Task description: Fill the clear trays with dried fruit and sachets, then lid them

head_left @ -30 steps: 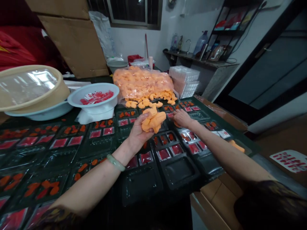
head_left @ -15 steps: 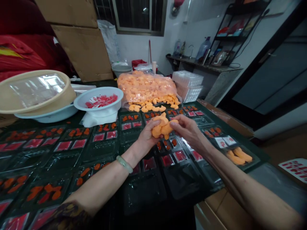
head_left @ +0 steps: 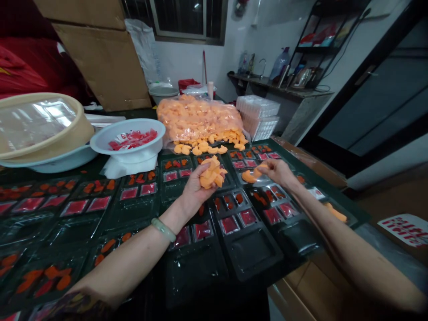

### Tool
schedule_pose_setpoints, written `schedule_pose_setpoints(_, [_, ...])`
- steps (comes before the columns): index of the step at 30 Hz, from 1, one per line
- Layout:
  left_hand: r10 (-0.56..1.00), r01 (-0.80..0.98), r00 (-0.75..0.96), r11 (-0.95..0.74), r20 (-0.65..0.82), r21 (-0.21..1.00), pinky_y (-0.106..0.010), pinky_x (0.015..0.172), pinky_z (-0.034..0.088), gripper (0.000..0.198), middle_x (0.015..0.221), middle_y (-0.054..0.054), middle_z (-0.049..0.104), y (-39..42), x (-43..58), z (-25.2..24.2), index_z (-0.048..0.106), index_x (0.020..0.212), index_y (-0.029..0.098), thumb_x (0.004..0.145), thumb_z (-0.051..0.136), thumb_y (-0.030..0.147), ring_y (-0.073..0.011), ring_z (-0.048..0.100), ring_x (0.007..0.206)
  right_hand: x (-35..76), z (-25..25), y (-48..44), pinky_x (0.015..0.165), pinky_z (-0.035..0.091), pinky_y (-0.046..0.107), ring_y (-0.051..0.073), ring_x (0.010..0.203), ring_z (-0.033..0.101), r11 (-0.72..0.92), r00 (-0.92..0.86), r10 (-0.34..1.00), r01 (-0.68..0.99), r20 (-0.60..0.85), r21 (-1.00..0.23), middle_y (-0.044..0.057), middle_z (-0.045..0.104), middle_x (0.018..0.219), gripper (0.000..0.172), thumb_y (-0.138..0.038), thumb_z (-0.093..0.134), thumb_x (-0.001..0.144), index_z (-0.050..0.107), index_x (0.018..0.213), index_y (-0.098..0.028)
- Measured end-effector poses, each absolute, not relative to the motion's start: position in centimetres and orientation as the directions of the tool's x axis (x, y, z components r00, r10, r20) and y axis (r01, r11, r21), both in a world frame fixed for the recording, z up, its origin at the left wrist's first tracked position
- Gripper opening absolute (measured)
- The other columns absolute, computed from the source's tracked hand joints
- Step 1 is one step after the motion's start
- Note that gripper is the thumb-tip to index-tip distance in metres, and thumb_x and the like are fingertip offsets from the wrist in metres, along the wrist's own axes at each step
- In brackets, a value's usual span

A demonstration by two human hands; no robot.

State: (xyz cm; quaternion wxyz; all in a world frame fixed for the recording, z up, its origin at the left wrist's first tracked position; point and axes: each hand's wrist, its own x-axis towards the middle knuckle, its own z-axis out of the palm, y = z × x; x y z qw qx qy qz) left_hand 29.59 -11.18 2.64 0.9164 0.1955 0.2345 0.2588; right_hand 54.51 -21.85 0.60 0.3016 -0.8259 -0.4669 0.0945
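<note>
My left hand is cupped around a handful of orange pieces, lifted over the black plastic trays. My right hand pinches an orange piece just above a tray compartment, a little to the right of the left hand. The trays hold red sachets and scattered orange pieces. Behind them lies a clear bag of orange pieces, with loose pieces spilled along its front.
A white bowl of red sachets stands on white tissue at the left, next to a beige basin stacked on a pale blue one. Stacked clear trays stand at the back right. Cardboard lies below the near right edge.
My hands have come apart. The right hand has moved right with an orange piece taken from the left hand's bunch, while the left hand keeps the remaining handful.
</note>
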Motion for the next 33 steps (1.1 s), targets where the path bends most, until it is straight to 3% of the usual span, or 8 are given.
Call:
schedule_pose_setpoints(6, [0.534,-0.353,0.785,0.803,-0.316,0.481,-0.013,0.032,0.037,0.025,0.082,-0.012,0.061,-10.9,29.9,2.0,0.054,0.096,0.014,0.072,0.056,0.020,-0.0194,0.063,0.065,55.5,2.9,-18.9,0.053,0.037,0.021,0.016,0.068,0.059,-0.558,0.540,0.829,0.811,-0.144,-0.174,0.001,0.064,0.073,0.014,-0.021,0.061,0.065,0.065,0.078,-0.019])
schedule_pose_setpoints(10, [0.523,-0.335,0.788,0.807,-0.325,0.487,-0.013,0.033,0.037,0.027,0.081,-0.011,0.061,-11.2,30.1,2.1,0.053,0.097,0.016,0.070,0.057,0.019,-0.0195,0.063,0.064,54.4,0.6,-17.5,0.058,0.041,0.025,0.023,0.079,0.062,-0.603,0.586,0.797,0.788,-0.147,-0.126,0.009,0.066,0.088,0.030,-0.022,0.067,0.062,0.064,0.092,-0.016])
schedule_pose_setpoints(13, [0.523,-0.330,0.789,0.803,-0.322,0.496,-0.013,0.032,0.037,0.026,0.080,-0.010,0.061,-11.3,30.2,2.1,0.053,0.097,0.016,0.072,0.057,0.020,-0.0198,0.064,0.062,53.1,-1.3,-17.9,0.065,0.043,0.029,0.026,0.087,0.061,-0.613,0.610,0.789,0.776,-0.070,-0.148,0.013,0.065,0.093,0.021,-0.026,0.061,0.072,0.064,0.090,-0.015])
schedule_pose_setpoints(17, [0.496,-0.299,0.800,0.817,-0.338,0.493,-0.014,0.031,0.035,0.030,0.074,-0.009,0.062,-11.5,30.7,1.8,0.052,0.100,0.015,0.074,0.059,0.027,-0.0179,0.063,0.057,50.7,-0.2,-19.5,0.070,0.043,0.029,0.023,0.089,0.060,-0.566,0.591,0.805,0.792,0.056,-0.227,0.014,0.064,0.095,0.024,-0.025,0.046,0.084,0.062,0.097,-0.013])
schedule_pose_setpoints(20, [0.544,-0.311,0.787,0.758,-0.291,0.573,-0.015,0.033,0.037,0.030,0.073,-0.006,0.063,-12.2,31.3,1.6,0.053,0.098,0.015,0.072,0.065,0.026,-0.0164,0.062,0.056,47.6,2.4,-20.8,0.063,0.044,0.025,0.017,0.075,0.059,-0.346,0.521,0.829,0.764,0.204,-0.544,0.007,0.062,0.084,0.036,-0.036,0.038,0.089,0.051,0.114,-0.014])
schedule_pose_setpoints(24, [0.629,-0.356,0.763,0.601,-0.149,0.716,-0.019,0.042,0.044,0.029,0.065,0.000,0.061,-13.6,32.2,1.5,0.054,0.082,0.015,0.063,0.075,0.021,-0.0123,0.059,0.052,43.7,4.4,-21.9,0.047,0.039,0.022,0.012,0.054,0.051,0.026,0.386,0.903,0.388,0.188,-0.921,-0.001,0.056,0.064,0.038,-0.050,0.052,0.079,0.055,0.097,-0.016])
schedule_pose_setpoints(29, [0.523,-0.273,0.813,0.732,-0.258,0.624,-0.018,0.037,0.041,0.033,0.068,-0.003,0.063,-14.0,33.4,1.3,0.058,0.088,0.014,0.070,0.069,0.039,-0.0119,0.059,0.050,44.5,5.2,-23.1,0.047,0.039,0.021,0.010,0.053,0.050,0.090,0.418,0.900,0.103,0.125,-0.991,0.000,0.057,0.066,0.032,-0.043,0.063,0.070,0.057,0.085,-0.015])
schedule_pose_setpoints(33, [0.460,-0.217,0.818,0.802,-0.345,0.556,-0.015,0.032,0.037,0.030,0.072,-0.008,0.065,-13.1,33.8,1.2,0.056,0.098,0.013,0.079,0.060,0.036,-0.0150,0.062,0.054,51.1,5.4,-23.9,0.046,0.037,0.022,0.011,0.050,0.049,0.069,0.575,0.791,0.254,0.208,-0.965,-0.002,0.056,0.062,0.031,-0.034,0.069,0.062,0.052,0.083,-0.019])
